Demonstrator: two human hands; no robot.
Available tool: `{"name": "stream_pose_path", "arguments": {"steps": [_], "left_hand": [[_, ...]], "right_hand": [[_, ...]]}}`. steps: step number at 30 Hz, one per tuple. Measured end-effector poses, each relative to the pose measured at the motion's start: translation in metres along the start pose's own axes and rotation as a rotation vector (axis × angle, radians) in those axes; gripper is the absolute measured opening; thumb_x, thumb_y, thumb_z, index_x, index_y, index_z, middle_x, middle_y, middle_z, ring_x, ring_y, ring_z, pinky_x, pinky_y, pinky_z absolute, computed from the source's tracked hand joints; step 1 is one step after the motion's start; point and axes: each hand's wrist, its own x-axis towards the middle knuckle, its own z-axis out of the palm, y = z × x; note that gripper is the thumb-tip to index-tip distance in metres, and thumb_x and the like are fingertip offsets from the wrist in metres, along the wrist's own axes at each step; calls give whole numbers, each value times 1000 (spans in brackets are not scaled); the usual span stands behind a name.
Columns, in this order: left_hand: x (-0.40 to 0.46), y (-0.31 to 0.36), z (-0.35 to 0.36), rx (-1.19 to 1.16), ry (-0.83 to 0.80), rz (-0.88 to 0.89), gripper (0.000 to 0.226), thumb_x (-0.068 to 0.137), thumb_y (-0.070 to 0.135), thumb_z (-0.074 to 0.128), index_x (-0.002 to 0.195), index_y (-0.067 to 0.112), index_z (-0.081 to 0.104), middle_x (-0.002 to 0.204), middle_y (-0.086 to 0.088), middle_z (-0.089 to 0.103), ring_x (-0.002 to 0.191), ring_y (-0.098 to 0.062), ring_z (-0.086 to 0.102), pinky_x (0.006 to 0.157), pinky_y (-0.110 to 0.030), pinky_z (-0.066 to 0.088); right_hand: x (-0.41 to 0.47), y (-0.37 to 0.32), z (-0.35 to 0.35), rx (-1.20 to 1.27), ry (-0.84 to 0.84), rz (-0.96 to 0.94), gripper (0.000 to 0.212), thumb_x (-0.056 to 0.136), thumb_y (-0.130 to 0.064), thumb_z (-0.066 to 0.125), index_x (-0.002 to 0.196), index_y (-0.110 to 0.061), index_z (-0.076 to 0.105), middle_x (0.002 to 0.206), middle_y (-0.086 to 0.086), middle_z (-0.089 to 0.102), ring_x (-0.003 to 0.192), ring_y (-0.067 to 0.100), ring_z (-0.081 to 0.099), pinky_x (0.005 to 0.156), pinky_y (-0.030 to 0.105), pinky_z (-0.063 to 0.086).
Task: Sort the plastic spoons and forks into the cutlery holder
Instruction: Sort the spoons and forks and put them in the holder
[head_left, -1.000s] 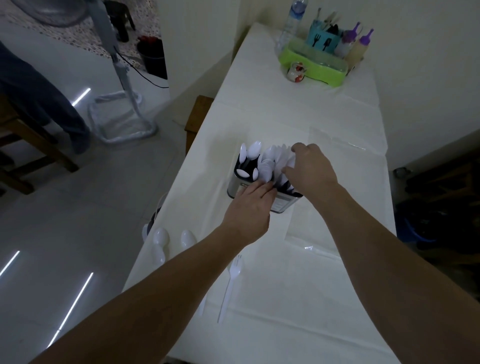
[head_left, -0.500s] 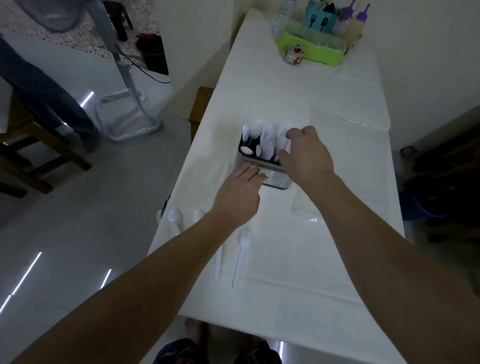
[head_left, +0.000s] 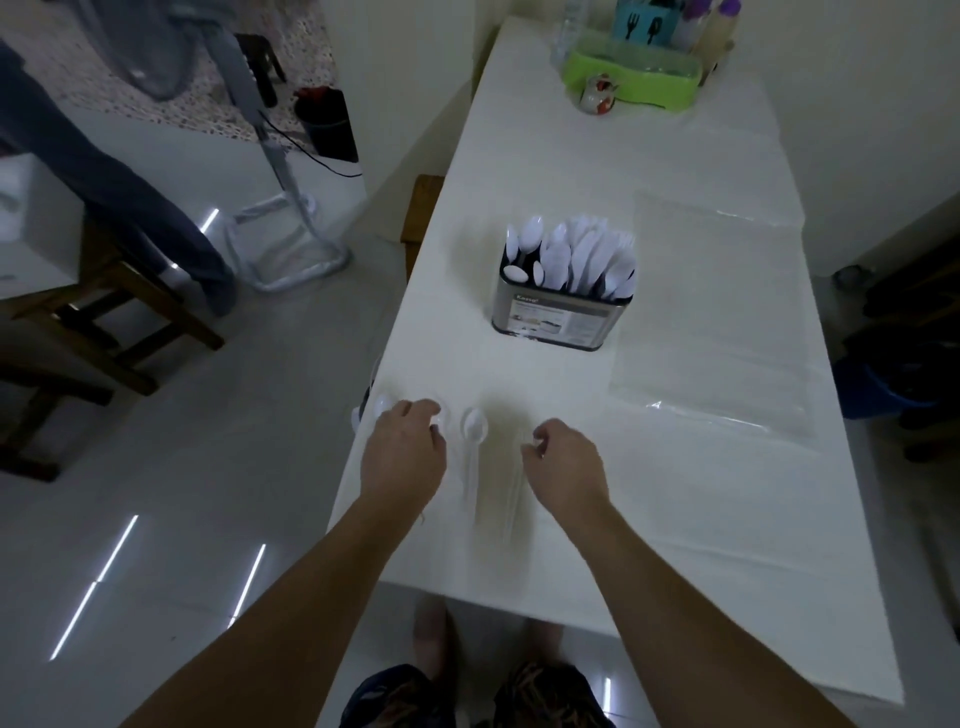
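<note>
White plastic cutlery is packed in the shiny metal cutlery holder (head_left: 558, 317); a glossy spoon (head_left: 474, 427) lies between the loosely curled left hand (head_left: 404, 453) and right hand (head_left: 566, 465), whose grips cannot be told.

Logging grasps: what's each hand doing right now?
Left hand: curled over a spoon at the table's edge; grip cannot be told.
Right hand: fingers pinching the fork's head.

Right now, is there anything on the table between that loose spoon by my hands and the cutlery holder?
Nothing visible. The spoon lies between the left hand and right hand, and only bare tablecloth stretches from it to the cutlery holder. The clear plastic sheet lies off to the right, outside that path.
</note>
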Motion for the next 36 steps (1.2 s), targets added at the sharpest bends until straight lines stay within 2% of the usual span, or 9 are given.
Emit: {"name": "stream_pose_path", "arguments": {"steps": [5,12,16,20,25,28,30,32,36], "left_hand": [[-25,-24,2,-50,-45,-214,28,96,19,52,122,16,63,114,-2,66,100,-19,63,84,-29,49],[-38,-49,6,-125,-94,-455,15,95,23,55,105,15,63,92,0,65,81,-18,57,72,-27,40],[-39,-51,4,-139,-116,-504,12,95,27,56,93,16,57,72,12,48,74,-14,52,68,-28,38],[-37,-53,3,-174,-145,-538,15,96,31,54,91,17,54,72,10,48,74,-15,51,68,-27,38],[-38,-38,9,-201,-162,-439,15,97,34,50,94,21,55,77,8,59,71,-11,59,59,-25,42],[-37,-19,18,-271,-269,-291,16,98,33,50,90,23,59,77,10,62,69,-6,60,60,-20,45],[-32,-5,26,-289,-344,-201,19,99,33,48,89,24,61,78,11,61,71,-5,58,60,-16,40],[-24,9,36,-311,-419,-128,19,99,31,48,91,23,64,79,10,61,74,-8,58,66,-20,43],[-6,39,45,-468,-497,-75,22,96,17,53,81,16,69,74,2,67,69,-13,65,65,-23,52]], "right_hand": [[-19,9,34,61,-44,150,21,91,-32,58,103,-15,60,95,2,68,91,23,64,77,31,52],[-27,10,56,18,9,231,27,89,-36,61,99,-12,56,93,4,65,85,24,63,64,28,44],[-23,11,65,-38,30,240,28,89,-37,60,98,-11,60,92,5,66,84,25,64,63,27,42],[-18,12,69,-62,19,255,26,88,-37,60,89,-12,64,79,2,66,69,21,62,55,25,42],[-18,5,62,-96,-25,287,22,81,-32,55,86,-13,66,76,3,66,66,22,59,50,22,35],[-19,0,51,-46,-55,285,24,77,-31,55,82,-13,70,79,4,70,77,26,66,60,25,46],[-19,-2,42,144,-99,262,23,73,-30,56,73,-12,69,68,4,70,70,25,69,65,33,57],[-19,-4,30,380,-107,231,18,69,-31,56,71,-18,69,63,2,70,64,22,70,65,42,59],[-12,-5,-6,517,-61,142,12,79,-19,64,68,-16,69,67,2,70,60,12,60,62,32,49]]}}
